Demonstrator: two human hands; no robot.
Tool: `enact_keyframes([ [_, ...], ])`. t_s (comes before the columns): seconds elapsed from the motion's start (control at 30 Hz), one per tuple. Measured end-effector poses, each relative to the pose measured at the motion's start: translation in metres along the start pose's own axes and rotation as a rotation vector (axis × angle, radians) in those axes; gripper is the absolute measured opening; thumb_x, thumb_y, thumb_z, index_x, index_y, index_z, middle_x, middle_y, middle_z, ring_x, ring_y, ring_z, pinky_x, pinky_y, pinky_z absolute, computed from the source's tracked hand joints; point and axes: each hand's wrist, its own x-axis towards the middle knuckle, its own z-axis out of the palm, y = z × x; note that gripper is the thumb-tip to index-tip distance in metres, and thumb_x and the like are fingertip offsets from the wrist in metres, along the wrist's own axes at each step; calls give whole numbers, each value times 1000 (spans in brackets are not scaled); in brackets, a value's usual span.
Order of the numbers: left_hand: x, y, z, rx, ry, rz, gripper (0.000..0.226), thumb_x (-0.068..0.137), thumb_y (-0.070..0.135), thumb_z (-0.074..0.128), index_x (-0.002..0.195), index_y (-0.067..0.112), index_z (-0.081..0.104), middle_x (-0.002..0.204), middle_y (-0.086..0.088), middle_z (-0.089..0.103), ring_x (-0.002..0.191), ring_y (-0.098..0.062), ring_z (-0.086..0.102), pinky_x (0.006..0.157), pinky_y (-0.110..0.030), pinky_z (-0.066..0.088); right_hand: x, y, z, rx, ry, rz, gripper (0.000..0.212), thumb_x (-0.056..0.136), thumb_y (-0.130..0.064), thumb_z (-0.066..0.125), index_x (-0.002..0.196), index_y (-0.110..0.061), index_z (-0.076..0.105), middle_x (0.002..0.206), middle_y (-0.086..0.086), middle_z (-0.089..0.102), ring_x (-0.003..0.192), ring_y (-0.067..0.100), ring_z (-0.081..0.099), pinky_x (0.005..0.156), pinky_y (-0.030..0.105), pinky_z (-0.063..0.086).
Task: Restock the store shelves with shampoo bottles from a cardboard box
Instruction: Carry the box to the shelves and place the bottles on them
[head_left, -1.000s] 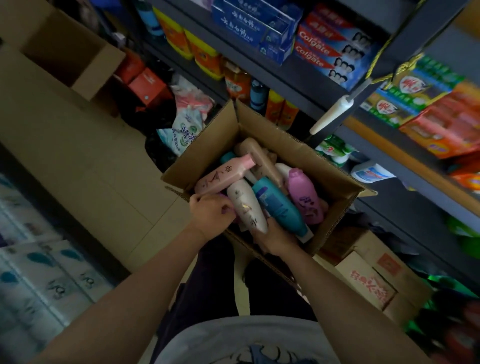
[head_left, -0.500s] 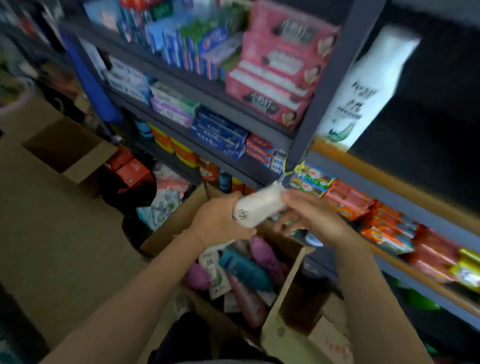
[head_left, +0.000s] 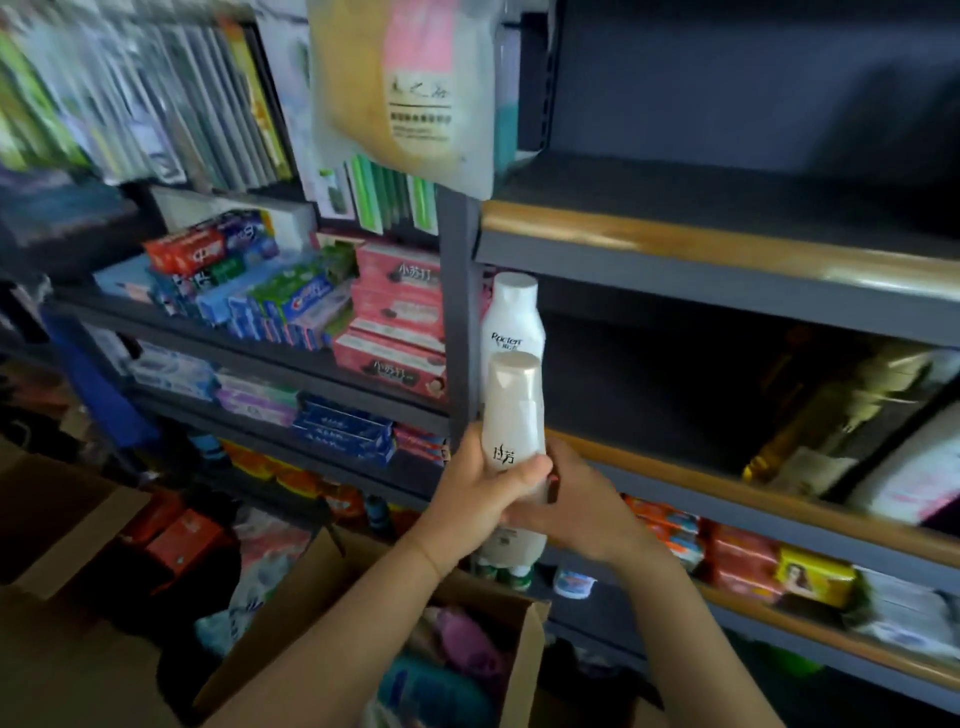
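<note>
Both hands hold a cream bottle (head_left: 514, 415) upright before the shelf (head_left: 675, 467): left hand (head_left: 483, 493) wrapped round its middle, right hand (head_left: 576, 499) gripping lower down. A white bottle (head_left: 511, 317) stands just behind it, beside the post (head_left: 460, 322). The box (head_left: 524, 660) of bottles sits below.

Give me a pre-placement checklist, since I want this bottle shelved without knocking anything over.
1. Grip: left hand wraps the cream bottle, right hand steadies its lower part: ok.
2. Bottle upright, cap up: ok.
3. Bare space on the dark shelf to the right: ok.
4. Clearance from the white bottle right behind it: cannot tell.
5. Cap closed: ok, as far as visible.
6. More stock in the cardboard box: ok.
</note>
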Motion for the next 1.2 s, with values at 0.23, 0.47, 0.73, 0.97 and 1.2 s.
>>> enact_keyframes([
  [0.23, 19, 29, 21, 126, -28, 135, 53, 77, 65, 61, 119, 33, 56, 119, 14, 63, 110, 5, 60, 90, -17, 50, -7, 8, -43, 1, 340, -103, 49, 73, -24, 85, 113, -37, 60, 95, -18, 68, 88, -5, 62, 70, 11, 48],
  [0.47, 48, 18, 15, 438, 23, 40, 44, 101, 28, 54, 143, 23, 44, 133, 12, 39, 120, 2, 35, 98, -20, 28, 33, 28, -77, 75, 495, -141, 53, 71, -13, 87, 114, -30, 61, 120, 0, 59, 114, 15, 57, 98, 36, 49],
  [0.73, 66, 1, 15, 690, -7, 44, 35, 100, 14, 50, 135, 17, 53, 137, 0, 45, 130, -15, 43, 101, -21, 31, 80, 36, -91, -19, 387, 91, 55, 78, -27, 82, 126, -20, 57, 116, -2, 64, 102, 14, 59, 79, 26, 47],
  [0.97, 70, -13, 11, 752, -23, 96, 29, 97, 13, 54, 125, 17, 60, 129, 4, 48, 124, -11, 45, 99, -20, 32, 100, 35, -98, 18, 419, 116, 42, 83, -28, 78, 117, -20, 55, 107, -5, 62, 98, 14, 59, 74, 26, 44],
  [1.2, 70, -23, 4, 829, -30, 153, 19, 96, 12, 56, 112, 11, 67, 139, 6, 43, 132, -12, 40, 104, -19, 29, 107, 42, -89, 21, 507, 106, 40, 84, -29, 76, 117, -21, 54, 118, 0, 65, 106, 19, 62, 72, 24, 49],
])
